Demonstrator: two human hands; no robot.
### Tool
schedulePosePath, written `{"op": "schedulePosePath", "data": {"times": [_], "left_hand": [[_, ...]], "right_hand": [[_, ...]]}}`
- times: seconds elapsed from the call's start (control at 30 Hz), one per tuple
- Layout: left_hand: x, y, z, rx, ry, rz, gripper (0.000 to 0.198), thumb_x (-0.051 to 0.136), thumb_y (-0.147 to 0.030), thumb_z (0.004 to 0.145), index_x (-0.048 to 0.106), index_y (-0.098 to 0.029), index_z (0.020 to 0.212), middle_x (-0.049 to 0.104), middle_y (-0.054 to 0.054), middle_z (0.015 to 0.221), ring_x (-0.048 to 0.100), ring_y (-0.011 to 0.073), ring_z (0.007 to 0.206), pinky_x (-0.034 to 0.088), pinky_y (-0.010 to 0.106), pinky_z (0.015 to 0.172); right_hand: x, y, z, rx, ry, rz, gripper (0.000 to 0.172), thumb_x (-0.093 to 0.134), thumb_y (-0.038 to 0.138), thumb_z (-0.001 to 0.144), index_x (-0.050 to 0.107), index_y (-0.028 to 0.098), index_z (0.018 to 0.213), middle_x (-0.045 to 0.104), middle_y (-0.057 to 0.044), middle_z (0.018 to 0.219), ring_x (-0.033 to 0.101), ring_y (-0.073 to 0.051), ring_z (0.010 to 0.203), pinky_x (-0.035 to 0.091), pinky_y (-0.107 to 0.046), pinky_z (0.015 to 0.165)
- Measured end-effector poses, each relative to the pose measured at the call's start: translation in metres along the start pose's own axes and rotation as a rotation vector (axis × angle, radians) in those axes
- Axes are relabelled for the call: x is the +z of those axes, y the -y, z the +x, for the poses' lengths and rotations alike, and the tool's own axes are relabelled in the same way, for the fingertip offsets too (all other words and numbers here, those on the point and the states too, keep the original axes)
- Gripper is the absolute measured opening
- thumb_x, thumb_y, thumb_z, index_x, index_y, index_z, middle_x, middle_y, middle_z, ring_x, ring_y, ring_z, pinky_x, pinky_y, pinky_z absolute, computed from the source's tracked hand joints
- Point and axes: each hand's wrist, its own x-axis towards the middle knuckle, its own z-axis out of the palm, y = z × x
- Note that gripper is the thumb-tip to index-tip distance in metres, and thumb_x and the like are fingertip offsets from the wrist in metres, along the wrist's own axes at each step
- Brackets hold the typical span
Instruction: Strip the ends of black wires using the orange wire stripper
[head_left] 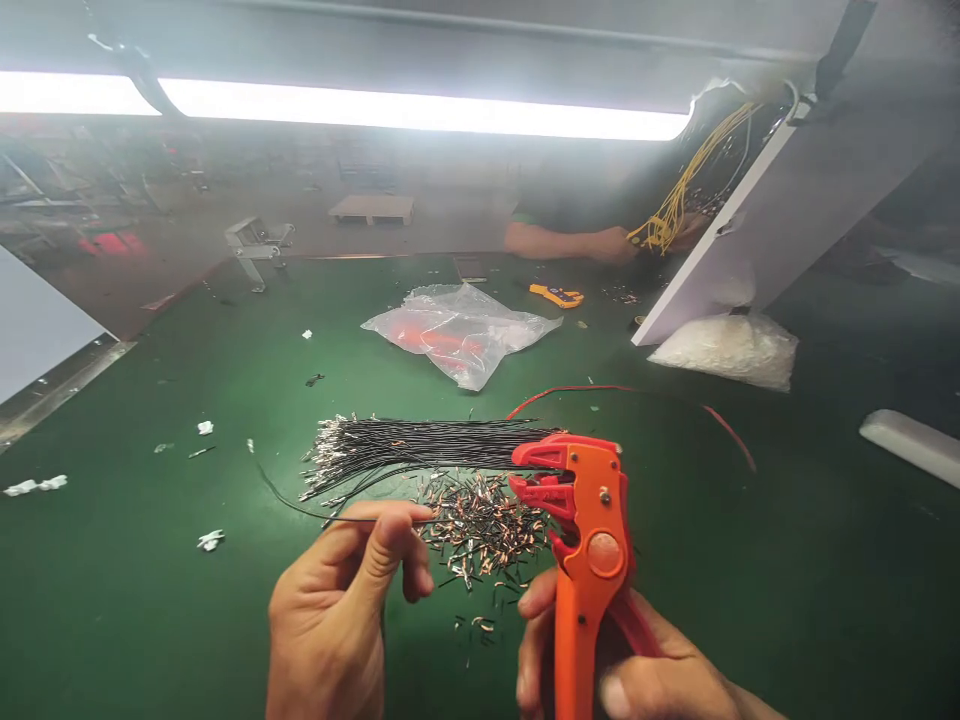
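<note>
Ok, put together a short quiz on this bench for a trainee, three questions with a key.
1. Fill the gap: the ____ hand holds the orange tool.
2. True or false: the black wire in the left hand sits between the tool's jaws.
3. What lies nearest the scraps?
A) Clear bag
B) Wire bundle
C) Yellow tool

Key
1. Right hand.
2. False; the wire's near end stops short of the jaws.
3. B.
</note>
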Motion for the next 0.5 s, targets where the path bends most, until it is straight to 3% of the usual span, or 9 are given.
{"op": "schedulePosePath", "data": {"times": [0.17,0.37,0.5], "left_hand": [[-0.003,-0.002,0.001,0.038,-0.003,0.007,0.026,0.078,-0.049,0.077,0.078,-0.023,0.078,0.061,-0.003,0.054,0.055,0.0080,0.053,0.046,0.016,0.055],[-0.002,-0.008,-0.005,0.067,-0.053,0.066,0.027,0.078,-0.051,0.076,0.079,-0.024,0.077,0.063,-0.002,0.058,0.058,0.0094,0.059,0.048,0.017,0.062],[0.001,-0.006,-0.007,0.148,-0.112,0.110,0.025,0.078,-0.051,0.076,0.078,-0.026,0.076,0.063,-0.004,0.060,0.057,0.0090,0.057,0.048,0.016,0.058]], "right_hand": [[-0.009,-0.011,-0.003,0.039,-0.067,-0.116,0.053,0.066,0.011,0.069,0.062,0.022,0.120,0.080,-0.008,0.105,0.071,-0.023,0.097,0.049,-0.034,0.080],[-0.015,-0.014,-0.005,0.173,-0.078,-0.128,0.052,0.073,0.022,0.072,0.060,0.017,0.122,0.078,-0.010,0.103,0.071,-0.022,0.088,0.048,-0.032,0.075],[-0.010,-0.019,0.000,0.199,-0.115,-0.059,0.054,0.064,0.005,0.066,0.061,0.017,0.119,0.079,-0.011,0.109,0.072,-0.014,0.078,0.045,-0.021,0.063]]}}
